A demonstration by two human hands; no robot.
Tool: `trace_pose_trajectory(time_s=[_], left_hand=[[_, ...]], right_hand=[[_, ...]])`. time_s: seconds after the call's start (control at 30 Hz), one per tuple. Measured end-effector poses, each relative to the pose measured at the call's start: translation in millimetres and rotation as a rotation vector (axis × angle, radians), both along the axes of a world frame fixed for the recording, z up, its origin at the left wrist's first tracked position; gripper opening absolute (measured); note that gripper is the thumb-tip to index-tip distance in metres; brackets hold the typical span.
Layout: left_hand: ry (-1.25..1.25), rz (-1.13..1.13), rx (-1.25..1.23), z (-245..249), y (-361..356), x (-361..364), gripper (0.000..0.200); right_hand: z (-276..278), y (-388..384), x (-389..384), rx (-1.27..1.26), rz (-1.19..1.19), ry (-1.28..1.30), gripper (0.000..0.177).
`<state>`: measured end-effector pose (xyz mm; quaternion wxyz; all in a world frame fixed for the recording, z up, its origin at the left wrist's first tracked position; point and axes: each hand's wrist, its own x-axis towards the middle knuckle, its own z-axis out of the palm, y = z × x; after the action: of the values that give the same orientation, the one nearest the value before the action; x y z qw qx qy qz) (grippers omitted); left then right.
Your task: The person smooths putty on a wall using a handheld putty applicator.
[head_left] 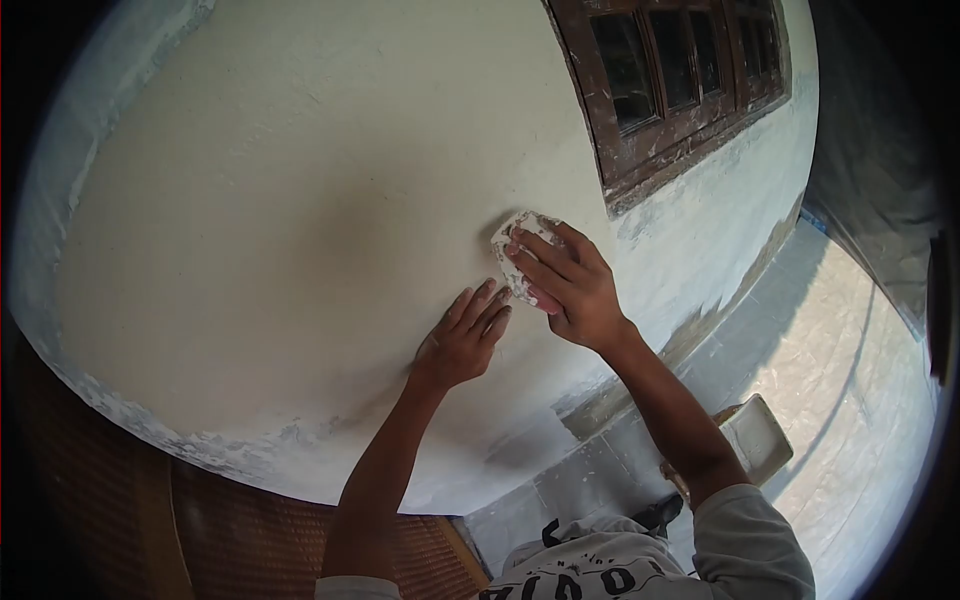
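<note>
My right hand [580, 285] grips a rounded pad crusted with white paint or plaster [515, 258], its lower edge pinkish red. The pad is against the cream-coloured wall [300, 250], below and left of the window; its exact kind I cannot make out. My left hand [460, 338] lies against the same wall, fingers stretched out and whitened at the tips. Those fingertips are close to the pad's lower left side. Nothing shows in the left hand.
A brown wooden window [660, 90] is set in the wall at upper right. A rectangular tray [757, 440] stands on the sheet-covered floor [850, 420]. Brown woven panelling [240, 530] lies along the lower left. A dark sheet [870, 190] hangs at far right.
</note>
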<state>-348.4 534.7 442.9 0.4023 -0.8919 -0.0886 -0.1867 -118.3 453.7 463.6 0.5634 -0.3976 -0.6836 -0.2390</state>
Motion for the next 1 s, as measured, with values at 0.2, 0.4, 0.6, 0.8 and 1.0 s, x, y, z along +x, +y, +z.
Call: trace_pose_trajectory(time_s=[0.2,0.4,0.6,0.8,1.0], left_hand=[[0.024,0.087,0.040,-0.2,-3.9,4.9,0.044],[0.030,0.090,0.052,-4.1,-1.2,4.2,0.045],[0.056,0.106,0.017,0.5,-6.1,4.8,0.047],[0.031,0.084,0.030,0.0,-2.0,8.3,0.048],[0.005,0.051,-0.068,0.8,-5.3,8.0,0.048]], right_hand=[[17.0,39.7,5.6,0.154,-0.225,-0.187,0.045],[-48.5,49.8,17.1,0.084,-0.297,-0.251,0.054],[12.5,53.7,7.8,0.132,-0.307,-0.179,0.051],[-66.1,46.3,17.2,0.000,-0.311,-0.175,0.053],[8.3,57.0,7.7,0.111,-0.336,-0.131,0.057]])
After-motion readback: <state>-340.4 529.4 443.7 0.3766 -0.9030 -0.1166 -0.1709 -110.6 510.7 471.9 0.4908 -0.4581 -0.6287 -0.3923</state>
